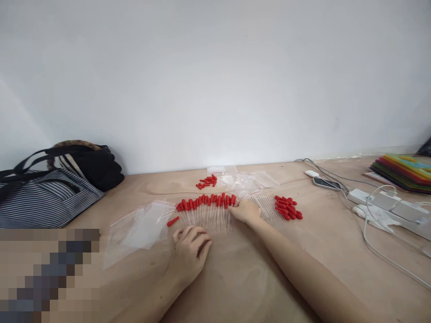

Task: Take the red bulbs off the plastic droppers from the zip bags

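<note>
A row of glass droppers [205, 217] with red rubber bulbs [202, 200] lies across the middle of the table, tips toward me. My right hand [247, 211] is at the row's right end, its fingers closed round a dropper just below the bulb; the palm side is hidden. My left hand [190, 251] rests on the table in front of the row, fingers loosely bent and apart, holding nothing. One loose red bulb [173, 221] lies left of the row. Right of my right hand, more droppers lie sideways, their red bulbs [288, 207] in a stack.
Behind the row lie more red-bulbed droppers [207, 181] and clear plastic bags [247, 183]. Another clear bag [144, 226] lies on the left, near a striped bag [50, 197]. Power strips [390, 204], cables, a black device [326, 183] and coloured sheets [404, 172] occupy the right.
</note>
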Demonstrator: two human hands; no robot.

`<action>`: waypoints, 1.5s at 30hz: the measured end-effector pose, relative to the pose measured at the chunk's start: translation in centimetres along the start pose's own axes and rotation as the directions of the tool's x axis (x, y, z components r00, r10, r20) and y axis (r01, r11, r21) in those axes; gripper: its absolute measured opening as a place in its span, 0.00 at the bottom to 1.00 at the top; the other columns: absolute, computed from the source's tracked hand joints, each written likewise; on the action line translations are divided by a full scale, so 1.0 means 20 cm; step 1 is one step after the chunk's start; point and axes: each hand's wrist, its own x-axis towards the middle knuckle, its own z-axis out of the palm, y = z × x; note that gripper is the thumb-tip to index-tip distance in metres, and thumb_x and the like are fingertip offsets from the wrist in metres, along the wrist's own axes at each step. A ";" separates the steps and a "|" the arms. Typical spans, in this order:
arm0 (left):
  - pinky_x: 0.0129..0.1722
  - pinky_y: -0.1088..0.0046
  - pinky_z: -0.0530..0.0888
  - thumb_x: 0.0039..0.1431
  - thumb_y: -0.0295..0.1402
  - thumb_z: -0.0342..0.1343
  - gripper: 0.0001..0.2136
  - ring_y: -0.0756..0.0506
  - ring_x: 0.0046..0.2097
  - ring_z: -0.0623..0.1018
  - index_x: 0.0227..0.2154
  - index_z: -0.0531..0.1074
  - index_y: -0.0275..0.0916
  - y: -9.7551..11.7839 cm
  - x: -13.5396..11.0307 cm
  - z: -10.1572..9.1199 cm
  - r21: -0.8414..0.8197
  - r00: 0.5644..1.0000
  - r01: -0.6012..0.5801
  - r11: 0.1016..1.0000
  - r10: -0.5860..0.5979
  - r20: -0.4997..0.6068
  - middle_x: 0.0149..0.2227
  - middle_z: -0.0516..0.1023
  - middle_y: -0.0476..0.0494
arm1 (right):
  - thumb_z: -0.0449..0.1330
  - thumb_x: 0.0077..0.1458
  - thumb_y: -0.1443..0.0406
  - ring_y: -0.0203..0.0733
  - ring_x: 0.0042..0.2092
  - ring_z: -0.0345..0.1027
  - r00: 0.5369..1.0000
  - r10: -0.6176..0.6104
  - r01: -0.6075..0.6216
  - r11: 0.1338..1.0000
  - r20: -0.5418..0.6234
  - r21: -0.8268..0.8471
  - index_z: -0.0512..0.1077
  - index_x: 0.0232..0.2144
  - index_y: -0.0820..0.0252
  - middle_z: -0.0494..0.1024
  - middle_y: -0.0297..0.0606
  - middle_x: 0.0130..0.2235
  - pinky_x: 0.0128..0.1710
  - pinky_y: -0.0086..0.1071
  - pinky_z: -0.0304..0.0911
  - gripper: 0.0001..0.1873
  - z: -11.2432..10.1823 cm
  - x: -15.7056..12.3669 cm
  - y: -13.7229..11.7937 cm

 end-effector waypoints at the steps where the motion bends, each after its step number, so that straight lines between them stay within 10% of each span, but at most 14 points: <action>1: 0.41 0.62 0.56 0.54 0.30 0.49 0.08 0.45 0.36 0.72 0.24 0.71 0.43 -0.01 0.00 0.00 0.006 1.000 0.000 1.000 0.000 0.003 0.30 0.75 0.50 | 0.53 0.43 0.54 0.50 0.35 0.71 1.000 -0.003 0.003 1.000 0.009 0.012 0.73 0.25 0.58 0.77 0.43 0.31 0.31 0.36 0.59 0.15 -0.01 0.00 0.00; 12: 0.45 0.66 0.68 0.59 0.31 0.46 0.17 0.44 0.46 0.71 0.51 0.61 0.41 -0.07 0.02 0.01 0.003 0.992 -0.123 0.992 0.123 -0.023 0.44 0.72 0.41 | 0.54 0.40 0.68 0.32 0.26 0.65 0.911 -0.404 0.377 0.899 0.087 0.225 0.69 0.21 0.60 0.73 0.31 0.23 0.25 0.24 0.54 0.04 -0.13 -0.23 0.12; 15: 0.48 0.66 0.67 0.60 0.30 0.45 0.19 0.44 0.50 0.69 0.54 0.56 0.41 -0.07 0.03 0.02 0.007 0.987 -0.157 0.988 0.158 -0.038 0.50 0.68 0.40 | 0.54 0.40 0.69 0.33 0.27 0.65 0.812 -0.582 0.570 0.804 0.031 0.168 0.70 0.23 0.58 0.74 0.30 0.23 0.25 0.25 0.53 0.06 -0.12 -0.32 0.14; 20: 0.42 0.67 0.67 0.61 0.30 0.46 0.11 0.46 0.41 0.73 0.44 0.68 0.42 -0.05 0.03 0.03 -0.054 0.967 -0.253 0.966 0.254 -0.005 0.36 0.76 0.46 | 0.53 0.49 0.69 0.36 0.29 0.62 0.517 -0.845 0.848 0.528 -0.138 -0.051 0.71 0.28 0.56 0.74 0.32 0.24 0.27 0.27 0.52 0.07 -0.05 -0.37 0.19; 28: 0.39 0.66 0.59 0.57 0.32 0.51 0.05 0.49 0.32 0.72 0.30 0.72 0.43 0.00 0.04 -0.01 -0.140 0.962 -0.183 0.973 0.207 0.178 0.26 0.76 0.53 | 0.55 0.53 0.65 0.36 0.32 0.61 0.441 -0.873 0.879 0.467 -0.208 -0.094 0.73 0.33 0.53 0.75 0.31 0.25 0.34 0.33 0.48 0.07 0.06 -0.30 0.27; 35: 0.40 0.68 0.58 0.59 0.30 0.47 0.08 0.49 0.32 0.71 0.30 0.71 0.41 0.01 0.04 -0.01 -0.111 0.966 -0.205 0.972 0.220 0.137 0.28 0.75 0.51 | 0.54 0.55 0.64 0.35 0.31 0.56 0.270 -0.912 0.851 0.376 -0.309 -0.366 0.72 0.31 0.57 0.71 0.32 0.21 0.36 0.36 0.43 0.07 0.14 -0.32 0.19; 45: 0.43 0.65 0.55 0.59 0.28 0.45 0.11 0.50 0.29 0.70 0.26 0.70 0.42 0.04 0.02 -0.01 -0.003 0.975 -0.202 0.979 0.201 0.096 0.23 0.73 0.52 | 0.51 0.55 0.68 0.33 0.28 0.53 0.204 -0.927 0.842 0.330 -0.314 -0.426 0.66 0.20 0.61 0.64 0.29 0.17 0.33 0.35 0.40 0.13 0.10 -0.35 0.19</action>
